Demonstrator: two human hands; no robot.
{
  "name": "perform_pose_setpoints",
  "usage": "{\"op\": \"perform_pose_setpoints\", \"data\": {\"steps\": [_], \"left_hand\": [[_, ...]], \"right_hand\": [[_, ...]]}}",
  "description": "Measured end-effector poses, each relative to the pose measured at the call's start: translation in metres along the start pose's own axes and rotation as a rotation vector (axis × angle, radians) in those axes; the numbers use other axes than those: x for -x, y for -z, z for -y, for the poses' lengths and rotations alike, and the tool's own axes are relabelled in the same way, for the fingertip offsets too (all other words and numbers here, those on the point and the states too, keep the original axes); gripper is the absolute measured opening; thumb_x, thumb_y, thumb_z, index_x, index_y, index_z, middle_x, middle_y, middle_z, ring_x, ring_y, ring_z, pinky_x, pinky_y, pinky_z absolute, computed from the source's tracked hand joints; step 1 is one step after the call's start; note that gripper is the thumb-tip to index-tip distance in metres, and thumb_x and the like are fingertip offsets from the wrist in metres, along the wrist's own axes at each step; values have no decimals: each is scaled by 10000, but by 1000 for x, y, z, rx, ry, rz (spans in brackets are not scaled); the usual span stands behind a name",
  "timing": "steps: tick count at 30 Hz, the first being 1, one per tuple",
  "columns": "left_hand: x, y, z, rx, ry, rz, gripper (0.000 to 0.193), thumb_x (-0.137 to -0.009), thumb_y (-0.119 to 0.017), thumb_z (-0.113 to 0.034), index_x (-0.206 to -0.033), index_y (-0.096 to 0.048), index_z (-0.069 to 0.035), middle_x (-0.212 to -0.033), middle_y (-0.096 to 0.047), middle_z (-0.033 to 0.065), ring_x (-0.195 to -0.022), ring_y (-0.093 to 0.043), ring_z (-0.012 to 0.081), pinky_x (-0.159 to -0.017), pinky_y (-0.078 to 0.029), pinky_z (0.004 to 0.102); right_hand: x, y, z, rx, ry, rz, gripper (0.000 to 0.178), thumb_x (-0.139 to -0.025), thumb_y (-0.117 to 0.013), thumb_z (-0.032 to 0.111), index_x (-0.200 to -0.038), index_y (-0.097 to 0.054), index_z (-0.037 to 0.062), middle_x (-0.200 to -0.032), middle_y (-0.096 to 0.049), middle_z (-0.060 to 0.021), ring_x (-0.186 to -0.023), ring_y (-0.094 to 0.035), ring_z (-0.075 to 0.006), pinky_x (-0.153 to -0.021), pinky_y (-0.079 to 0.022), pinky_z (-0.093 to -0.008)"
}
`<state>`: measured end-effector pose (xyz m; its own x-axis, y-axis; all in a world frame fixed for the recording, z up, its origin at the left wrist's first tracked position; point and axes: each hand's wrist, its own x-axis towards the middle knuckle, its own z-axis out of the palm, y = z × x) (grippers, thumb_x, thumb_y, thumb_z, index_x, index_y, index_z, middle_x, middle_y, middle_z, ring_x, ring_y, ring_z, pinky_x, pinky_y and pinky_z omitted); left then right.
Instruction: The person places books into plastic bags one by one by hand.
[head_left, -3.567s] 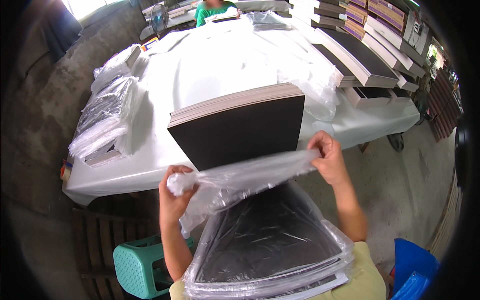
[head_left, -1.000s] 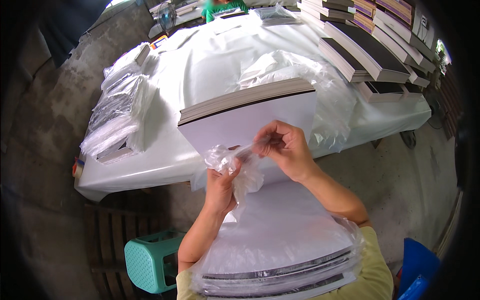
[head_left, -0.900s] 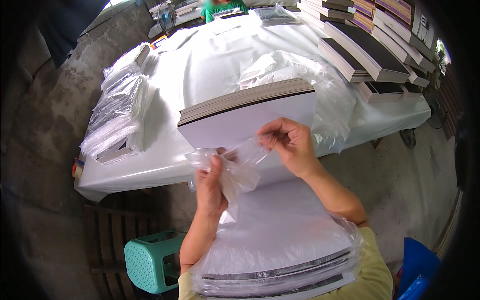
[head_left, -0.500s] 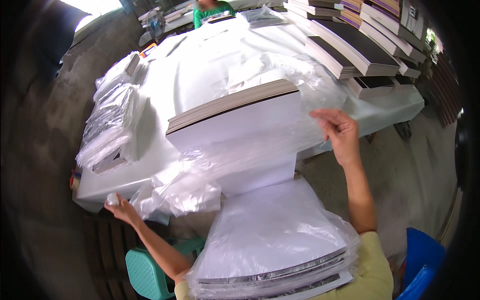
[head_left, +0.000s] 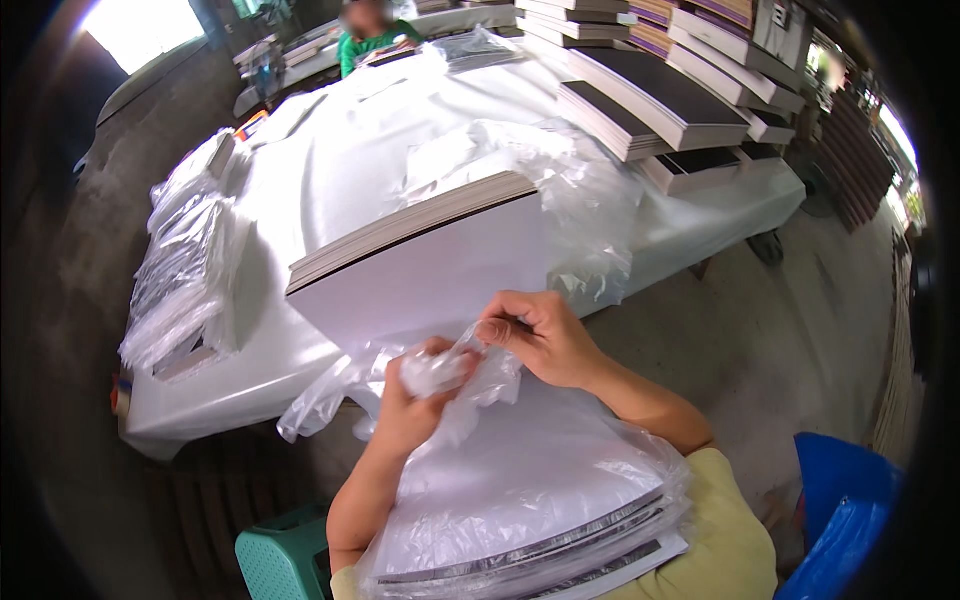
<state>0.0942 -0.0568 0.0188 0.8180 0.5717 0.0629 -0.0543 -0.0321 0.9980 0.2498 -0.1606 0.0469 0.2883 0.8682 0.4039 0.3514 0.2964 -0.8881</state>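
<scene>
My left hand (head_left: 412,405) is closed around a bunched clear plastic bag (head_left: 445,374). Just beside it, my right hand (head_left: 545,340) pinches the same plastic between thumb and fingers. Both hands are in front of a thick stack of boards (head_left: 430,270), which stands tilted at the table's near edge with a white face towards me and a dark line under its pale layered edges. Loose film hangs off to the left of my left hand. Below, on my lap, lie several flat white stacks in clear plastic (head_left: 530,480).
The table (head_left: 270,330) has a white cover. Plastic-wrapped bundles (head_left: 185,270) lie along its left side, loose film (head_left: 590,190) behind the boards. Dark-topped stacks (head_left: 660,95) rise at the far right. A green stool (head_left: 280,560) stands lower left; a person in green (head_left: 375,45) sits beyond.
My hands, wide apart before, have come together in front of the board stack. The plastic stretched across the stack is now gathered and bunched between them.
</scene>
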Motion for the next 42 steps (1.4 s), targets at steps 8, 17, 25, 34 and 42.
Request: {"op": "perform_pose_setpoints", "data": {"steps": [8,17,25,34,42], "left_hand": [[24,39,12,127,-187,702,254,-634,-756,-217,-728,-627,-20,-768,-617,74,-733,-568,177,-644,-440,303],[84,91,37,730,-347,-16,436,-550,-804,-292,-878,-596,-95,-846,-596,85,-717,-595,229,-621,-486,366],[55,82,28,-30,-78,438,399,-545,-778,-216,-866,-584,-83,-819,-586,68,-713,-576,199,-631,-476,337],[58,82,18,408,-282,485,366,-539,-749,-131,-853,-571,-69,-788,-575,49,-710,-554,165,-643,-464,305],[64,103,24,800,-392,-83,348,-534,-724,-55,-841,-560,-57,-761,-566,32,-707,-535,136,-654,-454,275]], "right_hand": [[-1,17,-18,-1238,-433,139,192,-856,-519,272,-757,-523,107,-633,-488,27,-566,-494,-69,-491,-417,-234],[27,58,-47,-1125,-590,-46,425,-804,-503,493,-892,-543,80,-612,-471,27,-373,-355,-56,-358,-306,-173],[47,25,-8,-374,125,704,486,-802,-548,427,-1079,-531,28,-760,-589,-125,-640,-532,-137,-568,-422,-290],[21,8,-40,-821,-124,980,512,-712,-691,287,-1113,-513,23,-902,-602,-86,-770,-558,-170,-700,-438,-321],[17,22,-15,-1371,-229,479,691,-638,-751,230,-1199,-427,-12,-808,-595,-59,-704,-532,-103,-624,-438,-250]]}}
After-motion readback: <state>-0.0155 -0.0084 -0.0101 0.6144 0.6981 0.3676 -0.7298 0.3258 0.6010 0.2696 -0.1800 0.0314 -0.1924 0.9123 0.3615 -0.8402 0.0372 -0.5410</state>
